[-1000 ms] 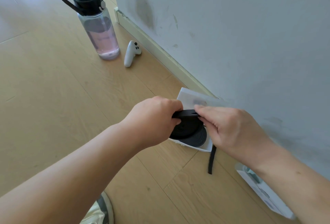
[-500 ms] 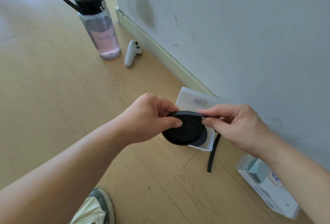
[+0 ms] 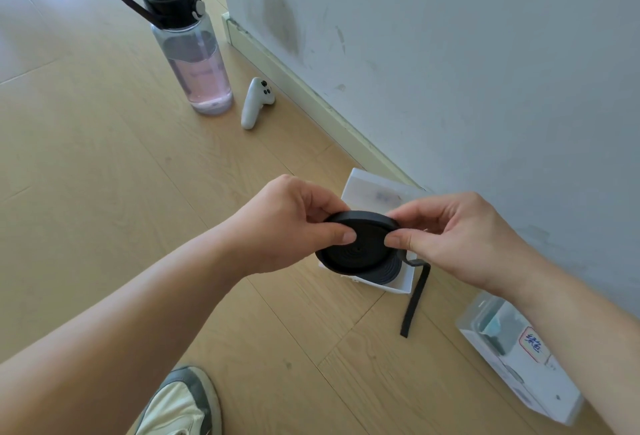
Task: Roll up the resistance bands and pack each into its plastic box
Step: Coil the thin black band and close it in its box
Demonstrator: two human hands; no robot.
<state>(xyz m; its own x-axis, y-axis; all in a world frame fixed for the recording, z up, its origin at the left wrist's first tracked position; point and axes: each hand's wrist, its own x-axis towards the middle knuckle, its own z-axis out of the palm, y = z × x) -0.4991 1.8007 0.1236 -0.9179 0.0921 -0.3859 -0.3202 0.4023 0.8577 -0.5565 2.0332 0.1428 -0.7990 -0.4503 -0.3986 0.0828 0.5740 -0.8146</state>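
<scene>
Pale wood floor (image 3: 86, 174) runs up to a scuffed grey wall (image 3: 450, 53) and its baseboard (image 3: 304, 91), where you hold a coiled black resistance band (image 3: 360, 247) just above an open plastic box (image 3: 405, 282). Your left hand (image 3: 287, 226) pinches the coil's left rim between thumb and curled fingers; your right hand (image 3: 460, 237) pinches the right rim the same way. The disc is tilted, flat face toward you, far rim raised. Its loose tail (image 3: 414, 299) drops from the right side past the box's right wall, long axis running toward you; whether its end touches the floor cannot be told. The wall stands close behind the box. A second, labelled plastic box (image 3: 519, 365) lies near on the right, under your forearm. A water bottle (image 3: 194, 63) and white controller (image 3: 256, 102) sit well apart on the far left, floorboards stretching between; a shoe (image 3: 183, 403) shows at the near edge.
</scene>
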